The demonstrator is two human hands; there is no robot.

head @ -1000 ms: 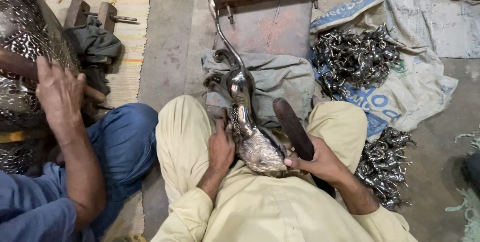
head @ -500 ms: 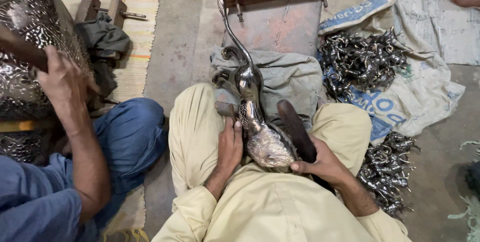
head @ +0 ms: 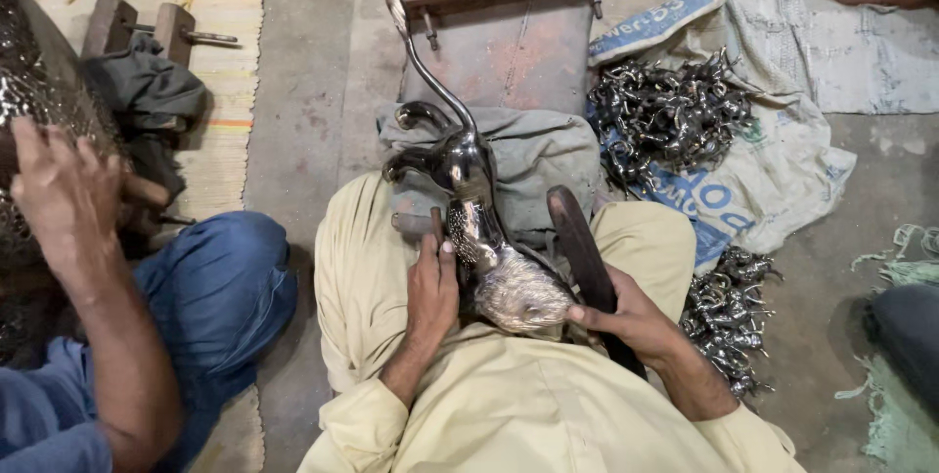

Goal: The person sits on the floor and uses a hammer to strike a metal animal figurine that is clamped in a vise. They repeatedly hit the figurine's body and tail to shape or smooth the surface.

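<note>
Metal bird figure [head: 494, 263], long curved neck, lies across person's lap, head pointing away toward wooden block [head: 509, 18]; prob. braced on thighs so it stays put.

Head view: left hand [head: 432, 282] closed around something small, maybe a punch, tip at figure's textured body just right of the grip. Right hand [head: 626, 321] wraps dark wooden mallet [head: 579, 238], thumb touching figure's rounded body. Pile of small metal castings [head: 670, 116] on sack, well beyond right grip.
</note>
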